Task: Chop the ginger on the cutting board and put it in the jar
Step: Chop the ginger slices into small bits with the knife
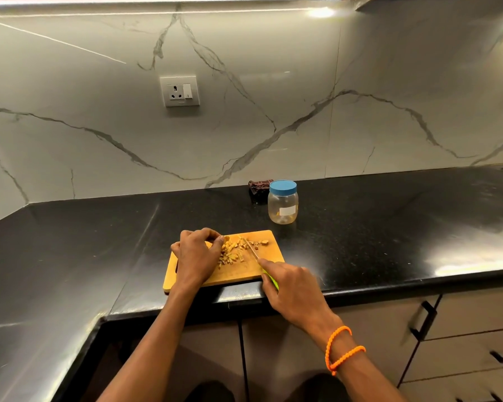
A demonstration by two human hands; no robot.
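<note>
A wooden cutting board [244,272] lies at the front edge of the black counter. Chopped ginger pieces [235,250] are strewn across its middle and far side. My left hand [196,256] sits on the board with curled fingers, their tips against the ginger pile's left side. My right hand [291,288] grips a knife [251,250] by its green handle, index finger along the spine, the blade lying among the ginger pieces. A clear plastic jar [283,203] with a blue lid on stands behind the board, to the right; a few bits lie at its bottom.
A dark crumpled cloth [259,187] lies by the wall behind the jar. The black counter [389,221] runs wide to the right and turns a corner on the left. A wall socket [180,92] sits on the marble backsplash. Drawers with black handles [423,320] are below.
</note>
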